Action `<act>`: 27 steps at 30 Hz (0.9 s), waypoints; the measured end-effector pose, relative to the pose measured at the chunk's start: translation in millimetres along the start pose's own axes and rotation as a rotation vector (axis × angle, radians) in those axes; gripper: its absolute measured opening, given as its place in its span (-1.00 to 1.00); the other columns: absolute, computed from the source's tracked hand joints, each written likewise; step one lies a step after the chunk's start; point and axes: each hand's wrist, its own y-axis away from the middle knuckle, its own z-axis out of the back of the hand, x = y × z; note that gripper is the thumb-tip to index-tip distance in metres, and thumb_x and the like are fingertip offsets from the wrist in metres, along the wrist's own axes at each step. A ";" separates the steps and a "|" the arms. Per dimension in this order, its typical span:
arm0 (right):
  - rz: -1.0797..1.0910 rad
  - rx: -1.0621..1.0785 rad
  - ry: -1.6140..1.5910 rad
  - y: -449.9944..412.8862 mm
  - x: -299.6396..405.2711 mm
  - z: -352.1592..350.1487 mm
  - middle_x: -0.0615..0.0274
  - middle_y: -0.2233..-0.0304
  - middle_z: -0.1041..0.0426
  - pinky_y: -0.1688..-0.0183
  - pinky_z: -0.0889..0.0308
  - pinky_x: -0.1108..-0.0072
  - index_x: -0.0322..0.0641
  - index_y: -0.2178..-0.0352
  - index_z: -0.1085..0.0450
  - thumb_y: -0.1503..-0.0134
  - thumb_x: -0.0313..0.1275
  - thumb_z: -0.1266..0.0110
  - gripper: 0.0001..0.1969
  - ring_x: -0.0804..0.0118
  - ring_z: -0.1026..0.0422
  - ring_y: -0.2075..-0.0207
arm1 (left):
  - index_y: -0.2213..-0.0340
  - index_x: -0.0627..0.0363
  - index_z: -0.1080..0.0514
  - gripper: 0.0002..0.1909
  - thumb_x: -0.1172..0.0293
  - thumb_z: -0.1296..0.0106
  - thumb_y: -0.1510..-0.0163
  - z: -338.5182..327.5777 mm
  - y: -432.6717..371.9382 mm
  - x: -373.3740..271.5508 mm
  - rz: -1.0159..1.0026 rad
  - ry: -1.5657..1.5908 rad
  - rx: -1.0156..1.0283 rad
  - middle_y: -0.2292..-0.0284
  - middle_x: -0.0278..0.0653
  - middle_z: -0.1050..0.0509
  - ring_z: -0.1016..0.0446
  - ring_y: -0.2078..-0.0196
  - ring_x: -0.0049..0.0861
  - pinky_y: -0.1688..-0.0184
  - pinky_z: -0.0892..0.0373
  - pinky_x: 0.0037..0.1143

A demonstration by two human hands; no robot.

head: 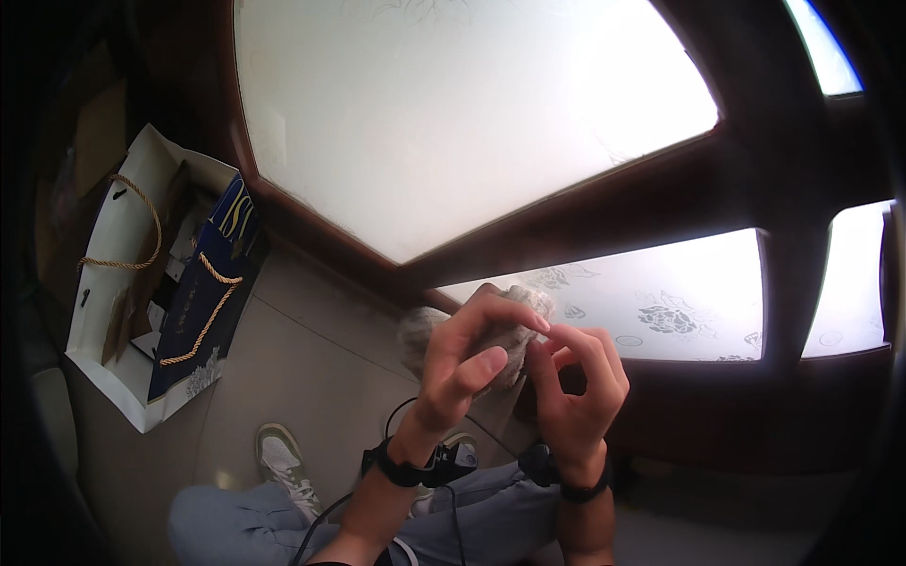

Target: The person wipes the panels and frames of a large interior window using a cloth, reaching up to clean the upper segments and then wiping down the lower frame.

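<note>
A bunched grey fluffy cloth (514, 354) is in my left hand (460, 354), with part of it hanging out behind the wrist side. The left thumb lies across its front and the index finger curls over its top. Close by on the right, my right hand (584, 385) brings thumb and index finger together at the cloth's edge, by the left index fingertip. Whether anything is pinched between them is too small to tell. Both wrists wear black straps, with a black device (456, 463) at the left one.
Before me is a frosted glass panel (453, 127) in a dark wooden frame (566, 205). A lower glass pane (665, 311) bears flower patterns. On the tiled floor (283, 347) stands a blue-and-white paper bag (202, 304) with rope handles, holding boxes. Black cables (456, 523) run near my legs.
</note>
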 end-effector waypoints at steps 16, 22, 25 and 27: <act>-0.471 0.058 -0.549 13.1 0.0 7.1 0.41 0.53 -0.28 0.52 -0.15 0.84 -0.27 0.28 -0.19 -0.28 -0.47 0.10 -0.91 0.68 -0.22 0.58 | 0.28 0.07 -0.47 -0.69 0.52 -0.21 0.16 -11.2 -4.5 6.7 -0.370 -0.760 0.011 0.34 -0.16 -0.37 -0.48 0.34 -0.28 0.35 -0.44 -0.41; -0.516 0.078 -0.608 14.2 -3.9 6.1 0.42 0.45 -0.30 0.47 -0.18 0.81 -0.26 0.28 -0.21 -0.25 -0.48 0.02 -0.89 0.70 -0.26 0.48 | 0.33 0.05 -0.46 -0.71 0.46 -0.27 0.16 -21.1 1.8 15.1 -0.449 -0.922 -0.160 0.33 -0.17 -0.35 -0.48 0.36 -0.24 0.42 -0.44 -0.37; -0.434 0.125 -0.501 15.4 -8.8 2.3 0.41 0.44 -0.32 0.43 -0.23 0.79 -0.29 0.30 -0.23 -0.24 -0.48 0.00 -0.89 0.67 -0.29 0.46 | 0.35 0.05 -0.45 -0.73 0.43 -0.29 0.15 -20.0 6.4 21.1 -0.486 -0.982 -0.276 0.35 -0.16 -0.34 -0.47 0.38 -0.24 0.49 -0.42 -0.36; -0.422 0.127 -0.494 15.2 -4.4 2.6 0.35 0.43 -0.36 0.39 -0.30 0.74 -0.32 0.31 -0.25 -0.23 -0.50 -0.01 -0.89 0.61 -0.34 0.44 | 0.39 0.06 -0.44 -0.75 0.41 -0.30 0.13 -14.2 6.8 22.4 -0.532 -1.043 -0.268 0.36 -0.16 -0.34 -0.47 0.43 -0.26 0.54 -0.40 -0.35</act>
